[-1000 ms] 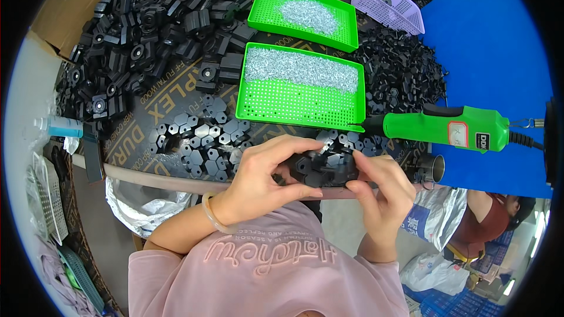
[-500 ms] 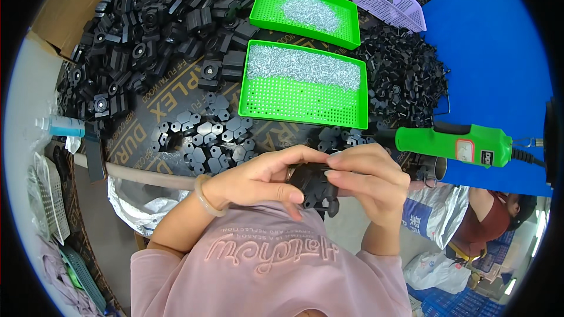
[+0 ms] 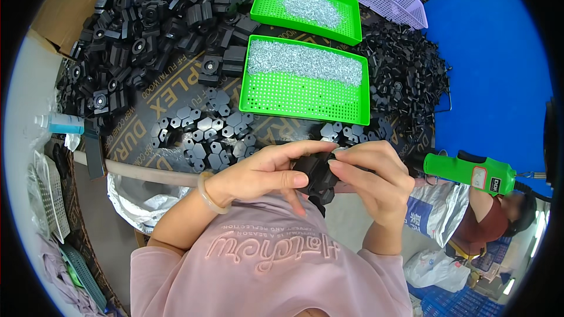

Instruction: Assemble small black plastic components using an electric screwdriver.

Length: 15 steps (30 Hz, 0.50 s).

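A black plastic housing [image 3: 317, 177] is held near my chest, just past the table's front edge. My left hand [image 3: 267, 170] grips it from the left, with the thumb on its near side and the index finger along its top. The bent fingertips of my right hand [image 3: 376, 179] press on its upper right side; any small piece under them is hidden. Beyond my hands, small black hexagonal plates [image 3: 205, 138] lie loose on the table, with more plates [image 3: 349, 133] to the right.
Two green trays [image 3: 302, 111] [image 3: 258, 9] hold small silvery screws. Black housings [image 3: 147, 41] pile up at left, small black parts [image 3: 402, 70] at right. A green electric screwdriver [image 3: 464, 171] hangs at right beside a blue panel [image 3: 493, 70]. Another person's sleeve [image 3: 490, 226] shows at lower right.
The electric screwdriver has swung right and slightly down. The housing has turned a little in my hands, and my right fingers have shifted on it.
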{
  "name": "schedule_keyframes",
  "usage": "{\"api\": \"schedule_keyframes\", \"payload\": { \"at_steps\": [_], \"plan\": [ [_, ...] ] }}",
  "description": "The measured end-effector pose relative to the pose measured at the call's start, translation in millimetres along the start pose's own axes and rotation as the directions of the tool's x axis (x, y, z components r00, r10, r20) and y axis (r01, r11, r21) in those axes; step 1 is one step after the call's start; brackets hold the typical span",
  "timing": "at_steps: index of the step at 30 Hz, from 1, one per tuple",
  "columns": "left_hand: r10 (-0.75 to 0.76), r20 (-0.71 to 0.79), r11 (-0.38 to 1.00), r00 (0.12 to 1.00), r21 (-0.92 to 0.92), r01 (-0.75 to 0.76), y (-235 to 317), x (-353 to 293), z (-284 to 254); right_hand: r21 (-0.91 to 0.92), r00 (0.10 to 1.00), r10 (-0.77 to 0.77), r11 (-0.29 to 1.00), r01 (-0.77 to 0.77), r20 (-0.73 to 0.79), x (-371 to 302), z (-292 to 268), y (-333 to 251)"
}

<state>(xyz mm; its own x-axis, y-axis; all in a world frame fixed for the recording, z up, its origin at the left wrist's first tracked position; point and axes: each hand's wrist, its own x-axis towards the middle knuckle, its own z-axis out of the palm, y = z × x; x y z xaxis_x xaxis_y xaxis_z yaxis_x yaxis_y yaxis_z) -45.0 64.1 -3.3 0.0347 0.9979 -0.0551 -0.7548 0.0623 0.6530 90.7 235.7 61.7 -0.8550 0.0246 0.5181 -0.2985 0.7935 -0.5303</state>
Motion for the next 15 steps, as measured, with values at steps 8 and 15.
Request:
{"api": "schedule_keyframes", "payload": {
  "at_steps": [8, 15],
  "plan": [
    [-0.006, 0.0, 1.0, 1.0, 0.022, 0.006, -2, 0, 2, -0.03, 1.0, -0.004, 1.0, 0.004, 0.024, -2, -2, 0],
    [-0.014, -0.007, 0.996, 1.0, 0.09, 0.015, -5, -1, 4, 0.01, 0.998, 0.055, 0.998, -0.055, 0.016, -11, 3, 7]
  ]
}}
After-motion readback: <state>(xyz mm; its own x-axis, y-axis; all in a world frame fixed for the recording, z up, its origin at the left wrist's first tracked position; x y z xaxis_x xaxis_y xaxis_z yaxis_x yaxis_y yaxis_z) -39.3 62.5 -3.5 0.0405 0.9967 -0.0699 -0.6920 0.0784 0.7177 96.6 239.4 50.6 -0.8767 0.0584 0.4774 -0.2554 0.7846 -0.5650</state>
